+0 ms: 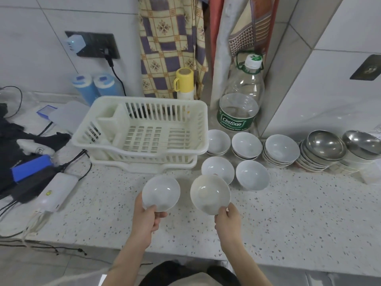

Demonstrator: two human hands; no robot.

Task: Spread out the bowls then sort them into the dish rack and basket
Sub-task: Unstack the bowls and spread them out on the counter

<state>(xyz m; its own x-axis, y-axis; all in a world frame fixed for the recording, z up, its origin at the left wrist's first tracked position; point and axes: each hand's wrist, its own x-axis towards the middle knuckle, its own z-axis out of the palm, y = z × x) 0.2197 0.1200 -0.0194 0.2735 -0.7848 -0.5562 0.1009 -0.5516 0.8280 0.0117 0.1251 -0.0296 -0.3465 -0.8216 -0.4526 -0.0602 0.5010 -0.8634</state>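
surface: speckled stone table (288, 219) against a white tiled wall, patterned cloths hanging behind.
left hand (147, 220): fingers curled under, thumb on the rim, pinching a white bowl (161, 193) held above the table, tilted toward the camera.
right hand (227, 220): thumb over the near rim of a cream bowl (209, 194), gripping it, also raised and tilted.
loose bowls: two white bowls (252, 174) upright on the table just behind the held ones.
stacks: three short stacks of white bowls (281, 150) in a row; steel bowls (325, 144) stacked at the right.
dish rack (142, 129): white plastic, left of the stacks.
water bottle (240, 104): clear, behind the stacks.
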